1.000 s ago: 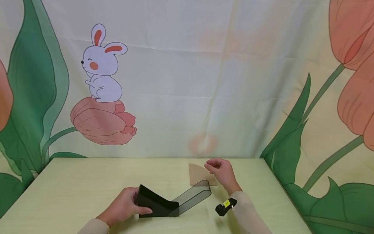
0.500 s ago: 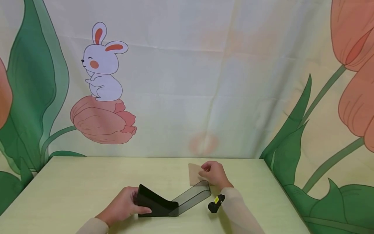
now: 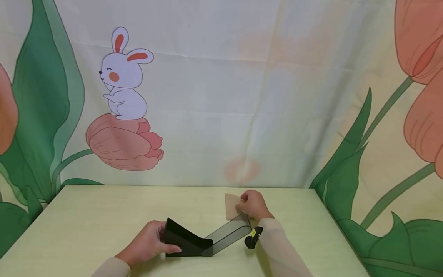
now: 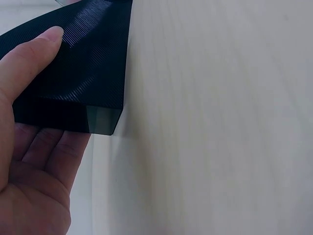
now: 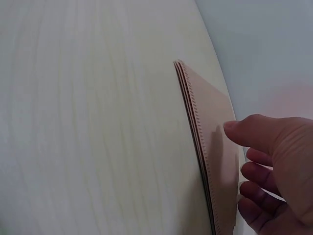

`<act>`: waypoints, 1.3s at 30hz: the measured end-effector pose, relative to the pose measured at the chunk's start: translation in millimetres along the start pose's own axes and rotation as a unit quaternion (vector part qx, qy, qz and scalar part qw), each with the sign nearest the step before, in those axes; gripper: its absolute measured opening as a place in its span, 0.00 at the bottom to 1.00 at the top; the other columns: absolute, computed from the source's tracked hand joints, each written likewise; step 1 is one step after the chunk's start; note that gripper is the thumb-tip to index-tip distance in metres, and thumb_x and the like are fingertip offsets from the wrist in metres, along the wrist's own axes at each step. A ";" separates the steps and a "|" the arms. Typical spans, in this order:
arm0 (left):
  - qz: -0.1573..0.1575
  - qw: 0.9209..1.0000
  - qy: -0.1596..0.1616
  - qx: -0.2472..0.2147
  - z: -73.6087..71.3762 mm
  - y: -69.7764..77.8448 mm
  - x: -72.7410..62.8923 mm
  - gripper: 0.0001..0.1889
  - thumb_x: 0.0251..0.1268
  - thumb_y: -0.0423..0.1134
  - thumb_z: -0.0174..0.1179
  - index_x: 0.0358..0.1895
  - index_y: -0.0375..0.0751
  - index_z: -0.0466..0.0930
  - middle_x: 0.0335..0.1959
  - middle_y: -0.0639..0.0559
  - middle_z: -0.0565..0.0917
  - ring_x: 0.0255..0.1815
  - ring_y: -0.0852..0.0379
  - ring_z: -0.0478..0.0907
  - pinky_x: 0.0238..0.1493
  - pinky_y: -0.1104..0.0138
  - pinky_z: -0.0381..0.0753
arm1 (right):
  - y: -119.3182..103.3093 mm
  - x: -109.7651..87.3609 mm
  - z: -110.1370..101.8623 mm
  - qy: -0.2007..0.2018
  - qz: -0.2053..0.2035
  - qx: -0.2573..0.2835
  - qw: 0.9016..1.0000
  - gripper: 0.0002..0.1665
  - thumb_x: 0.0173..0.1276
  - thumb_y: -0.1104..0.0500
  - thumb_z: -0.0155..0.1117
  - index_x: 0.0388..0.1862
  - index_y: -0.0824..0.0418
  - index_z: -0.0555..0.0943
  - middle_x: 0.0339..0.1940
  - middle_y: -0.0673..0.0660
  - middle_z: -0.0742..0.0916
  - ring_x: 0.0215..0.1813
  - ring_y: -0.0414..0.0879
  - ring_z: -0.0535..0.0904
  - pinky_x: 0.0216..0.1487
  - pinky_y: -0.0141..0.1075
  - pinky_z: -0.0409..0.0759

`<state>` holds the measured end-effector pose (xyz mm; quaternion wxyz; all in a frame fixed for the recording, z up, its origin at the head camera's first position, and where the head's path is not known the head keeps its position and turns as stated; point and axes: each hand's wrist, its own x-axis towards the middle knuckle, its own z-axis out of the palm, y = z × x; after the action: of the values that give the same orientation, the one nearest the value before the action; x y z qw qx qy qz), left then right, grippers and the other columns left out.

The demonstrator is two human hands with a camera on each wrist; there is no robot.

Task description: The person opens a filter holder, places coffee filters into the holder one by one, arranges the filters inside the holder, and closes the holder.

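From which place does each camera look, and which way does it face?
Head: on the person's head, facing forward and down over the table; left hand, right hand and sleeves show.
Left wrist: on that wrist, facing the black holder; the left hand shows.
Right wrist: on that wrist, facing the brown sheets; the right hand shows.
Shared: head and left wrist both show the left hand and black holder.

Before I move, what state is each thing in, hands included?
Black box, gripped by the left hand
Clear lid, open, sloping up from the box
Brown papers, stacked, lying on the table
Left hand, holding the box
Right hand, at the papers, fingers loosely bent; contact unclear
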<state>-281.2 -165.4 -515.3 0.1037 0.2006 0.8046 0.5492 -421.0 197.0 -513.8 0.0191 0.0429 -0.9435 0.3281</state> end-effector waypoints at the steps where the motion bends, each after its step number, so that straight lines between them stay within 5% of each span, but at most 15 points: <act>1: 0.001 1.000 -0.001 0.000 0.3 -0.2 0.1 0.22 0.49 0.46 0.81 0.46 0.41 0.87 0.39 0.49 0.92 0.38 0.55 0.87 0.42 0.70 0.82 | 1.2 0.4 0.6 -0.002 -0.001 -0.003 1.000 0.19 0.57 0.56 0.76 0.46 0.64 0.85 0.44 0.57 0.87 0.46 0.51 0.80 0.51 0.47 0.82; 18: -0.008 1.000 0.001 0.003 -0.4 -1.4 1.1 0.23 0.48 0.46 0.82 0.46 0.41 0.87 0.39 0.50 0.92 0.39 0.54 0.88 0.43 0.70 0.81 | -5.9 1.8 -5.4 -0.029 0.020 -0.047 0.998 0.27 0.56 0.55 0.78 0.50 0.70 0.83 0.48 0.62 0.87 0.49 0.54 0.82 0.56 0.50 0.82; 39: -0.005 1.000 0.000 -0.004 -0.1 -1.0 0.5 0.22 0.49 0.45 0.81 0.46 0.40 0.87 0.38 0.49 0.92 0.38 0.55 0.88 0.42 0.70 0.82 | -9.2 3.4 -3.5 -0.036 0.047 -0.022 0.998 0.27 0.55 0.57 0.80 0.50 0.68 0.81 0.46 0.59 0.86 0.46 0.51 0.80 0.56 0.48 0.81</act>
<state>-282.0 -165.6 -516.2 0.1068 0.1964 0.8035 0.5517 -423.6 191.8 -505.1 -0.0295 0.0095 -0.9517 0.3056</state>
